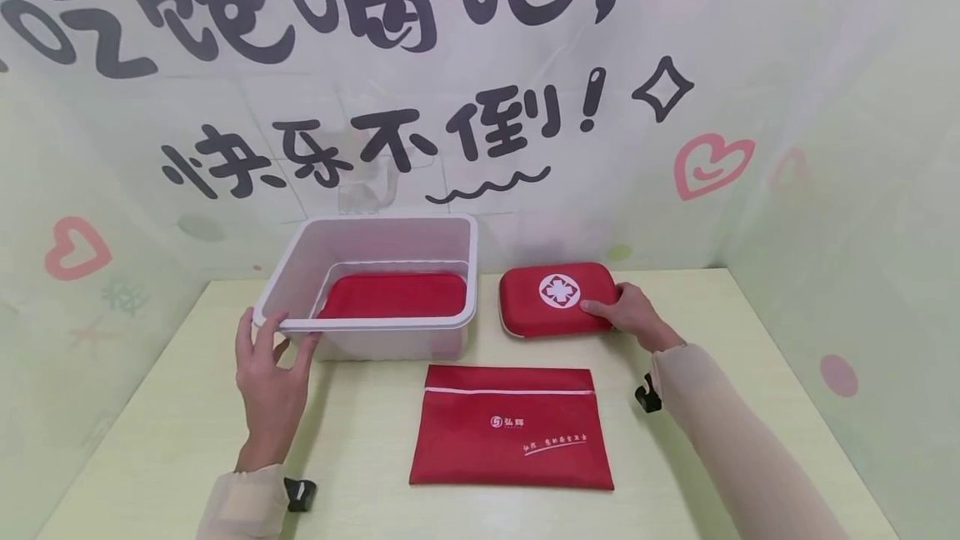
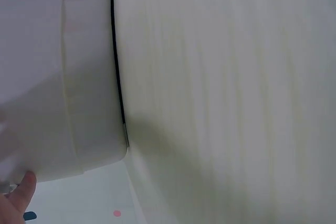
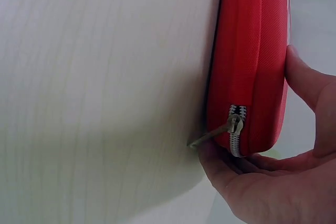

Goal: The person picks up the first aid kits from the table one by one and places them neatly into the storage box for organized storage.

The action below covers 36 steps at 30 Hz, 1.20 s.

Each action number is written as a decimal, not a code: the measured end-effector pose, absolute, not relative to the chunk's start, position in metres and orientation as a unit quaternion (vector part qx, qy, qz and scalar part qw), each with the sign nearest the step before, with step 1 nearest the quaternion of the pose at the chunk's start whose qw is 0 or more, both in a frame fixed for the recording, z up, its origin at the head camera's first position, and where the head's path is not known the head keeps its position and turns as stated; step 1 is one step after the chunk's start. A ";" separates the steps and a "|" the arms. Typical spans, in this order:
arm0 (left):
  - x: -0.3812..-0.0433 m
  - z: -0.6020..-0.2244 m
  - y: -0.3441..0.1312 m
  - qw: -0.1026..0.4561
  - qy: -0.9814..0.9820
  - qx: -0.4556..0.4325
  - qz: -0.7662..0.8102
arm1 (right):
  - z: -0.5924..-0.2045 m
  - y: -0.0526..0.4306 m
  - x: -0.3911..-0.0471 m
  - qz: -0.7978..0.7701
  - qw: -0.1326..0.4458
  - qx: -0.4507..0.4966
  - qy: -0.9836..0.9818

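My left hand (image 1: 272, 386) grips the front left corner of a white plastic bin (image 1: 390, 344), with fingers over its rim. In the left wrist view a fingertip (image 2: 29, 182) touches the bin's wall (image 2: 89, 103). A flat red item (image 1: 397, 296) lies inside the bin; its kind is unclear. On the right, my right hand (image 1: 633, 315) holds the right end of a red first-aid case (image 1: 525, 298), thumb on top and fingers around the end. The right wrist view shows the case's zipper pull (image 3: 235, 124) beside the fingers. Whether the case touches the table cannot be told.
A flat red zip pouch (image 1: 510, 448) with white print lies on the pale wooden table (image 1: 360, 457), in front of the bin and case. Behind the table stands a light wall sheet (image 1: 600, 215) with large dark writing. Similar sheets close off both sides.
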<state>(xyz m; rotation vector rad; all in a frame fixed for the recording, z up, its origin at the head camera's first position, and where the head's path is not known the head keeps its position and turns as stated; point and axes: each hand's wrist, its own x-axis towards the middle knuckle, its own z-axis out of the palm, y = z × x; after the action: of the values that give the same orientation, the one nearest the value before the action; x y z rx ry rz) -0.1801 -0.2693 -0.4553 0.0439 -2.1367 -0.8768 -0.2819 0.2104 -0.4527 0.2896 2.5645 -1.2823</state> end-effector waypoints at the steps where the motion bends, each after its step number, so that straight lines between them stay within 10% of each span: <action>1: -0.180 -0.456 -0.270 0.404 -0.846 0.017 -0.347 | -0.453 0.210 -0.282 -0.442 0.129 0.102 0.882; 36: -0.179 -0.454 -0.270 0.415 -0.840 -0.003 -0.348 | -0.444 0.210 -0.275 -0.546 0.108 0.138 0.819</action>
<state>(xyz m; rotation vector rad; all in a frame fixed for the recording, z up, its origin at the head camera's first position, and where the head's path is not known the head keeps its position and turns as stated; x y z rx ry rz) -0.1794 -0.2704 -0.4545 -0.0072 -2.1115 -0.8750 -0.2750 0.2097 -0.4438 0.4070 2.4098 -1.6067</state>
